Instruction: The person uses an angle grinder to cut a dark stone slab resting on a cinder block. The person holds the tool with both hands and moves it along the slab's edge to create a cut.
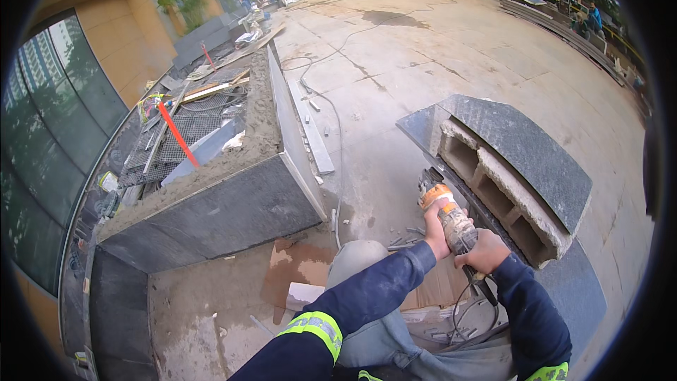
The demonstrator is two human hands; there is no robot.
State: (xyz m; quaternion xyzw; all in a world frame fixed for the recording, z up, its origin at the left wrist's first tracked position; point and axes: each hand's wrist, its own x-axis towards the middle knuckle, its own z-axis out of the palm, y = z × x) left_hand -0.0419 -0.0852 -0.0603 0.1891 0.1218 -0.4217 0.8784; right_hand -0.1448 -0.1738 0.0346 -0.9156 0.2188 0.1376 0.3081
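Note:
Both my hands are closed around an angle grinder (458, 228) with an orange and worn pale body. My left hand (437, 230) wraps the body behind the head, and my right hand (485, 252) grips the rear end. The guard side of the grinder points away from me, close to the edge of a dark grey stone slab (422, 127); I cannot tell whether the disc touches it. On this slab rests a hollow concrete block (481, 171), its cavities facing up toward me. Another dark slab (529, 148) lies along the block's far side. The grinder's black cord (491, 291) hangs below my right hand.
Small stone strips (403, 242) and cardboard (300, 268) lie near my knees. On the left stands a stone-clad planter wall (218, 212) with mortar on top, mesh and a red-orange stake (178, 134) inside. A long stone strip (310, 127) and a cable (340, 148) lie on the paving.

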